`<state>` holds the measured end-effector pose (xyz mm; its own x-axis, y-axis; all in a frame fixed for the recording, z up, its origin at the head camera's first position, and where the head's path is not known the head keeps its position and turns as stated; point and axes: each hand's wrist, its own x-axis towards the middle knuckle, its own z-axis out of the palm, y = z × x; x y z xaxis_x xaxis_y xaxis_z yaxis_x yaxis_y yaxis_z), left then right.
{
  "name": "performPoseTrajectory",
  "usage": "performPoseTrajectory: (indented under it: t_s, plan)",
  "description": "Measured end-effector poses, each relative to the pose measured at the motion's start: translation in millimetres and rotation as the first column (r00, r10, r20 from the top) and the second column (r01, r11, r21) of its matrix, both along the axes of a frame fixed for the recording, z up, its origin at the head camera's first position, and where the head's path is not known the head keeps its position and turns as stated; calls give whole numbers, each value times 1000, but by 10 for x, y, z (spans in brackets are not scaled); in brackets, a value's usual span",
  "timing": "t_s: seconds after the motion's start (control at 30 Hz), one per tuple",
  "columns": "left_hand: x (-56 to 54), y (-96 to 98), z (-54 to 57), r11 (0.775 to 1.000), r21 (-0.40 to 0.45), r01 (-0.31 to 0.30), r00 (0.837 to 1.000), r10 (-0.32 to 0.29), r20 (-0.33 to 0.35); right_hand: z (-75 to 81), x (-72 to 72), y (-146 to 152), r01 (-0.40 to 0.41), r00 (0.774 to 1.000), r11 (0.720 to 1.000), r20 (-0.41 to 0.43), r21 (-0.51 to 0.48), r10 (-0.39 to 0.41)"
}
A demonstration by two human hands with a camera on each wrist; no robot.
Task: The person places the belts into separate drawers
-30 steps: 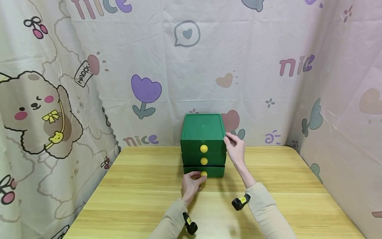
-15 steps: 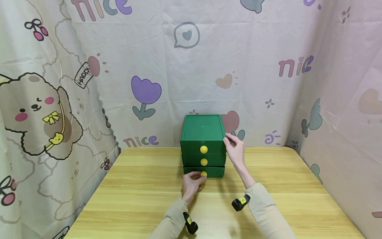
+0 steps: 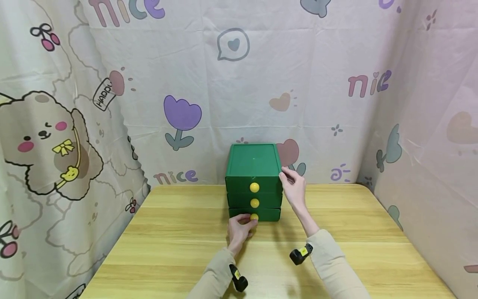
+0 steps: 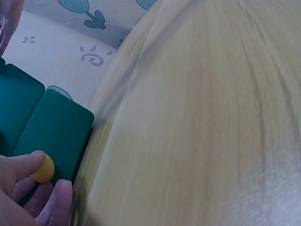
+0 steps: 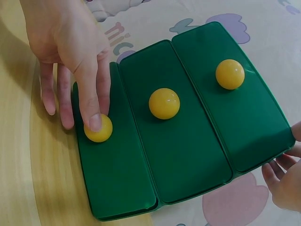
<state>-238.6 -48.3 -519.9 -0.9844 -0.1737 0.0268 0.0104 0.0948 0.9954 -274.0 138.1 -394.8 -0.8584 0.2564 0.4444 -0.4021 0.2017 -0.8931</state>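
A green three-drawer box (image 3: 254,160) with round yellow knobs stands at the table's back middle. My left hand (image 3: 238,230) pinches the bottom drawer's knob (image 4: 44,169) between thumb and fingers. That bottom drawer (image 5: 117,174) sits nearly flush with the middle drawer (image 5: 183,146) and top drawer (image 5: 244,117) in the right wrist view. At the box's upper right front corner, my right hand (image 3: 295,189) holds the edge, its thumb by the front and its other fingers along the side. The knobs of the upper two drawers are untouched.
The box stands on a light wood table (image 3: 168,249). Behind and beside it hangs a pale printed cloth (image 3: 239,83). Each sleeved wrist carries a black camera (image 3: 300,254).
The bottom drawer has slid slightly inward with my left hand on its knob, and the dark gap above it has narrowed. My right hand keeps its hold on the corner.
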Motion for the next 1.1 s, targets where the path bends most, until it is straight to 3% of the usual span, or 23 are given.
performPoseTrajectory:
  t_s: [0.37, 0.9, 1.1]
  plan:
    - [-14, -14, -46, 1000, -4, 6, 1000, -6, -9, -13, -13, -2, -2, 1000, 1000, -4, 5, 2]
    - [-6, -4, -21, 1000, -18, -14, 1000, 14, 3, -13, -16, 1, -7, 1000, 1000, 2, 9, 7]
    - [27, -71, 15, 998, -59, -4, 999, 2, -40, -11, -13, 36, -49, 998, 998, 32, -27, 50]
